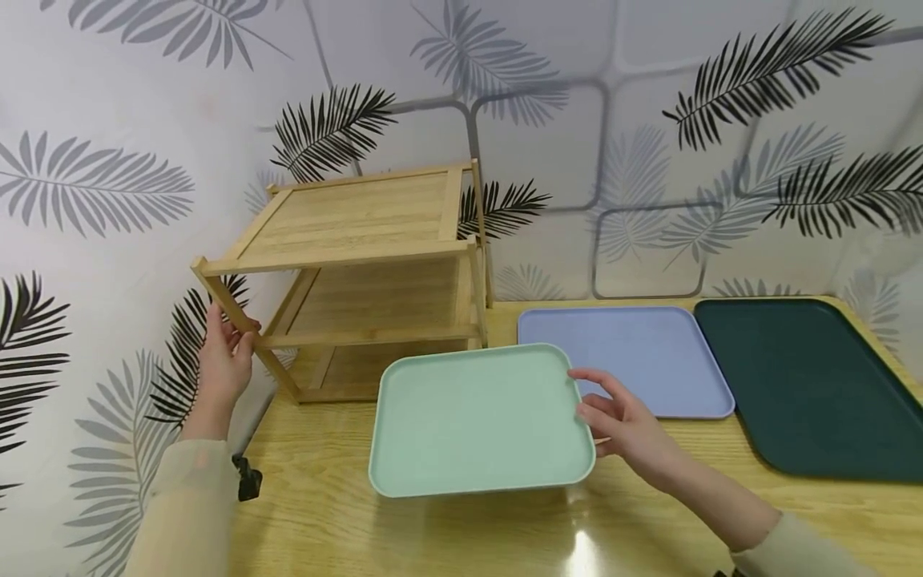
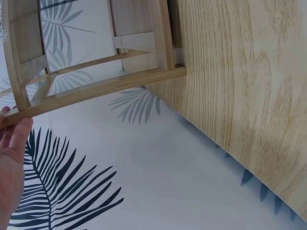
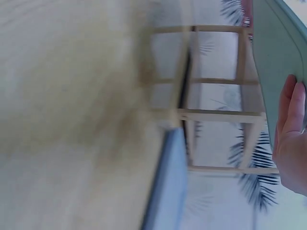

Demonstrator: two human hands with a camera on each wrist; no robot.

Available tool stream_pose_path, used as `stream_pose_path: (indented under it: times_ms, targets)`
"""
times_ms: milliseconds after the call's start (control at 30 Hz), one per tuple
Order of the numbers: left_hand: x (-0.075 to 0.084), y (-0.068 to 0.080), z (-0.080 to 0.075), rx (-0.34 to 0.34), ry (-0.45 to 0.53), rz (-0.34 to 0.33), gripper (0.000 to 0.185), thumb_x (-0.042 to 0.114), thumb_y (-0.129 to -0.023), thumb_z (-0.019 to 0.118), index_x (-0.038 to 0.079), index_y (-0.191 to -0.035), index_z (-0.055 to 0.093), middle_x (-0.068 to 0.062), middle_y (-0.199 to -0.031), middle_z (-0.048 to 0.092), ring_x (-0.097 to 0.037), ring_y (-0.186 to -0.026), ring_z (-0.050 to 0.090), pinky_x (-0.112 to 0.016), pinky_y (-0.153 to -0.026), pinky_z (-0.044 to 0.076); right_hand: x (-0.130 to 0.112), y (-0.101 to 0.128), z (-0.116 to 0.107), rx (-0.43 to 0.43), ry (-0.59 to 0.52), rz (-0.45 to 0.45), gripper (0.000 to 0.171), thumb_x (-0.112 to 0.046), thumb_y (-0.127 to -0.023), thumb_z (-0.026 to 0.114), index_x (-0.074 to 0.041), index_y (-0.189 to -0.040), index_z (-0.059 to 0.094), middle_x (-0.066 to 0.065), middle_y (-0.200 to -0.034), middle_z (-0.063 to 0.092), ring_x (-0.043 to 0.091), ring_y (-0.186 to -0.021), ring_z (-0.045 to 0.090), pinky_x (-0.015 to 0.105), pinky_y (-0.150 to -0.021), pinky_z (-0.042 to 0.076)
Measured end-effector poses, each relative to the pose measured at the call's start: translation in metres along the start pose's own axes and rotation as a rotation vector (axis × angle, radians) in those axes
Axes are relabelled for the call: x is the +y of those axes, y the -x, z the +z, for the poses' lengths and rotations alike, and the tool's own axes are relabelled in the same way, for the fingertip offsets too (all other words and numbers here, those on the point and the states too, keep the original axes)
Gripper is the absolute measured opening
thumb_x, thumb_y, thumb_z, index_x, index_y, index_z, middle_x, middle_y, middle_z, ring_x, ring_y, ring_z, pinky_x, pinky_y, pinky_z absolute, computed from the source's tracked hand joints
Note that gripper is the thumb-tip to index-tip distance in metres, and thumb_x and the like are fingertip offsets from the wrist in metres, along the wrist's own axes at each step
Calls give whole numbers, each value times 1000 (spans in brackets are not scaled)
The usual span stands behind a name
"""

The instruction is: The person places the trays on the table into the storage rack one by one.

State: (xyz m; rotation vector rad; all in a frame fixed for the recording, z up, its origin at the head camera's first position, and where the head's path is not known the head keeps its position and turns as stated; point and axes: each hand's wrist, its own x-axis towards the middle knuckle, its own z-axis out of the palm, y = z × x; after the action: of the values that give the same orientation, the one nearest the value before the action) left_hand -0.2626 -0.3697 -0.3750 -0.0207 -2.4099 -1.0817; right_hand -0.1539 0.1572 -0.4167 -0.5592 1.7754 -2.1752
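A mint green tray (image 1: 483,421) hangs over the table in front of the wooden shelf rack (image 1: 346,224), its near edge tipped down. My right hand (image 1: 623,421) holds the tray by its right edge, thumb on the upper face and fingers underneath; the right wrist view shows fingers (image 3: 292,108) against its underside. At the rack's left front post, my left hand (image 1: 227,357) grips the wood near the middle shelf. The left wrist view shows its fingers (image 2: 20,136) around the rack's slanted post (image 2: 105,86). All the rack's shelves seen here are bare wood.
A lavender-blue tray (image 1: 627,353) lies on the wooden table (image 1: 317,497) to the right of the rack. Beside it, at the far right, lies a dark green tray (image 1: 829,385). A leaf-patterned wall covering (image 1: 548,144) rises behind. A small black clip-like object (image 1: 247,479) shows by the left sleeve.
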Motion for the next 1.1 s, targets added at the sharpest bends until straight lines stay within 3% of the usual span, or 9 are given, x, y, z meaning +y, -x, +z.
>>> stream_pose_path:
  times_ms: [533,733,1100]
  targets:
    - [1,2,-1,-19,7,0,56,-6,-99,44,13,-147,22,-28,-119,58,-42,-123,50,-52,-102,41,-89,-22,-1,-52,-34,-148,37,-6,-104,43,-20,-138,44,4,-106,64,20,-86,69,37,-67,60]
    - [-1,1,-1,-2,-5,26,56,-7,-99,44,12,-146,22,-28,-116,59,-41,-121,52,-50,-103,41,-119,-38,9,-20,-56,-141,36,-10,-103,46,-18,-138,44,5,-111,63,18,-91,68,32,-69,59]
    - [-2,1,0,19,-11,45,55,-9,-97,44,9,-145,23,-28,-114,60,-41,-119,53,-48,-104,41,-156,-82,29,51,-91,-125,39,-14,-102,50,-12,-139,38,6,-103,61,15,-81,66,26,-65,57]
